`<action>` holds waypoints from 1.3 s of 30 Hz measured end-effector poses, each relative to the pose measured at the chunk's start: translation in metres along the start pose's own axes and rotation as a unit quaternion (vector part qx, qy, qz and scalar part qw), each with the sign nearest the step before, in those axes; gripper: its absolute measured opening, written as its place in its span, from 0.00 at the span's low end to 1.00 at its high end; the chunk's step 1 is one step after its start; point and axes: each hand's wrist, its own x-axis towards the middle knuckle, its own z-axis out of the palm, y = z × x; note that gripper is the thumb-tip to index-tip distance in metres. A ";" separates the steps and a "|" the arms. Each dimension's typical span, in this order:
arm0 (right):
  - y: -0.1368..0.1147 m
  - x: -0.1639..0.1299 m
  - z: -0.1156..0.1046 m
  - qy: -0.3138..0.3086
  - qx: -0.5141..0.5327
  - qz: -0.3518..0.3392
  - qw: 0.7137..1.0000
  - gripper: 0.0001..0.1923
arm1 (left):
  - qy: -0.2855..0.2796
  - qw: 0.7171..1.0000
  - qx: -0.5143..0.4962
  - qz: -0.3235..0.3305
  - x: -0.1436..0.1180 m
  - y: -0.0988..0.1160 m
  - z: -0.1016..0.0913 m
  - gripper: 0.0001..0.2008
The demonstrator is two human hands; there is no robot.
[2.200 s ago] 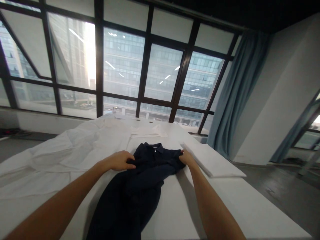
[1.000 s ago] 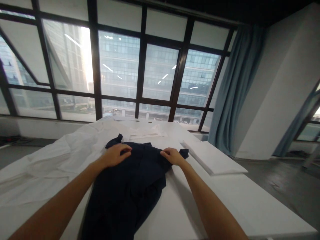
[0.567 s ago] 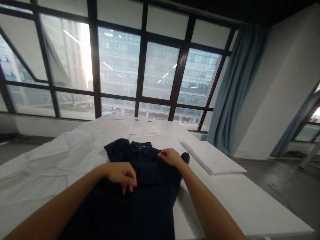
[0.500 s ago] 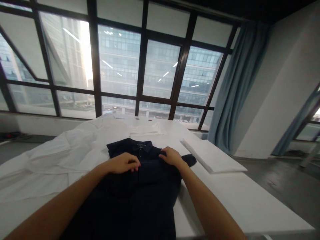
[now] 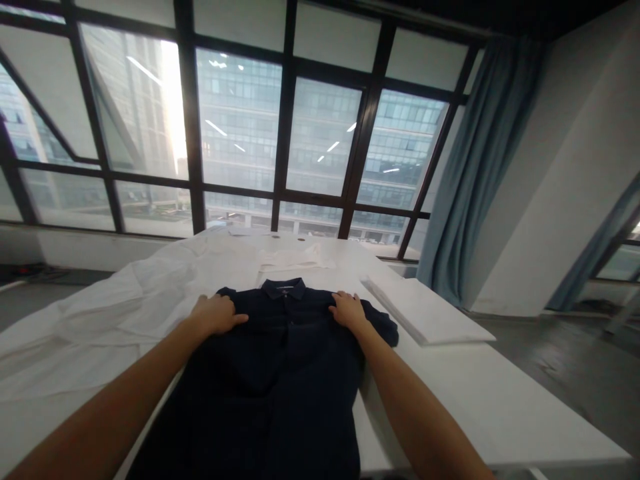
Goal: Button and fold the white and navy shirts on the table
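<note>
Smoothing the dark polo shirt (image 5: 280, 373) flat calls for even pressure from both sides, and the layout here suits that. It lies front-up along the middle of the desk (image 5: 475, 400), collar toward the far edge by the window and hem hanging toward the near edge. The left hand (image 5: 216, 315) rests palm-down on one shoulder of the shirt, fingers (image 5: 235, 319) spread and flat — pressing the cloth, not pinching it. The right hand (image 5: 349, 311) lies the same way on the other shoulder, fingers loosely splayed with nothing gripped. A good next stroke, I judge, would run both palms outward from the collar (image 5: 284, 288) toward the sleeves, so wrinkles travel off the cloth instead of bunching at the button placket. The sleeve at the right looks rumpled near the desk's right side and probably wants pulling straight. White sheeting (image 5: 100, 313) lies crumpled across the left part of the desk, touching the shirt's edge, so keeping strokes short there avoids dragging it along. A folded white stack (image 5: 425, 313) sits just beside the right sleeve — near enough to be nudged.
</note>
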 end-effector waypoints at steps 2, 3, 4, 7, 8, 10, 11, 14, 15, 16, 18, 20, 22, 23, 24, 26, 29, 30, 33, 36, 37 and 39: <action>-0.017 -0.002 0.000 0.033 0.040 -0.059 0.997 0.18 | 0.067 0.997 -0.004 0.050 0.002 0.015 0.000 0.23; -0.026 -0.003 0.001 0.035 0.075 -0.098 0.992 0.18 | 0.080 0.993 -0.015 0.090 0.004 0.023 0.002 0.20; -0.035 -0.005 0.002 0.029 0.111 -0.140 0.984 0.18 | 0.073 0.988 -0.031 0.133 0.005 0.030 0.006 0.18; -0.054 -0.011 0.006 -0.008 0.164 -0.247 0.955 0.18 | -0.008 0.974 -0.060 0.219 0.006 0.040 0.018 0.21; -0.057 -0.013 0.007 -0.021 0.165 -0.266 0.949 0.18 | -0.034 0.971 -0.061 0.229 0.005 0.040 0.021 0.22; -0.059 -0.015 0.005 -0.047 0.170 -0.290 0.941 0.16 | -0.067 0.965 -0.065 0.245 0.004 0.037 0.023 0.20; -0.058 -0.015 0.003 -0.061 0.181 -0.301 0.934 0.14 | -0.082 0.961 -0.072 0.253 0.005 0.035 0.021 0.18; -0.058 -0.007 -0.003 -0.087 0.221 -0.291 0.927 0.10 | -0.139 0.959 -0.138 0.203 0.019 0.033 0.011 0.18; -0.059 -0.001 -0.004 -0.088 0.229 -0.258 0.935 0.12 | -0.150 0.963 -0.172 0.145 0.028 0.034 0.008 0.20; -0.061 0.006 -0.003 -0.091 0.234 -0.208 0.945 0.15 | -0.152 0.964 -0.205 0.075 0.038 0.035 0.005 0.23; -0.068 0.026 0.000 -0.117 0.250 -0.079 0.958 0.21 | -0.138 0.957 -0.248 -0.062 0.062 0.039 0.002 0.27; -0.075 0.050 0.007 -0.158 0.290 0.052 0.943 0.23 | -0.128 0.947 -0.251 -0.154 0.086 0.041 0.001 0.29; -0.082 0.072 0.014 -0.174 0.347 0.151 0.909 0.22 | -0.128 0.942 -0.243 -0.193 0.107 0.042 0.004 0.26; -0.085 0.082 0.018 -0.172 0.374 0.183 0.893 0.21 | -0.128 0.944 -0.232 -0.198 0.115 0.042 0.005 0.23; -0.087 0.091 0.021 -0.167 0.396 0.203 0.880 0.20 | -0.125 0.949 -0.216 -0.195 0.122 0.041 0.008 0.21; -0.092 0.104 0.025 -0.150 0.437 0.220 0.859 0.18 | -0.117 0.959 -0.182 -0.181 0.133 0.039 0.012 0.16; -0.095 0.117 0.024 -0.116 0.496 0.216 0.833 0.15 | -0.114 0.968 -0.154 -0.165 0.142 0.033 0.018 0.12; -0.095 0.119 0.022 -0.107 0.514 0.207 0.825 0.14 | -0.113 0.969 -0.153 -0.159 0.143 0.030 0.020 0.12; -0.091 0.120 0.012 -0.092 0.554 0.170 0.810 0.10 | -0.107 0.974 -0.142 -0.144 0.144 0.021 0.024 0.13; -0.082 0.110 0.000 -0.068 0.575 0.105 0.809 0.07 | -0.078 0.976 -0.141 -0.144 0.142 0.014 0.026 0.19; -0.080 0.105 -0.004 -0.059 0.576 0.070 0.813 0.07 | -0.078 0.975 -0.147 -0.144 0.141 0.013 0.025 0.21; -0.077 0.095 -0.011 -0.047 0.574 -0.002 0.817 0.10 | -0.091 0.973 -0.167 -0.129 0.141 0.013 0.023 0.21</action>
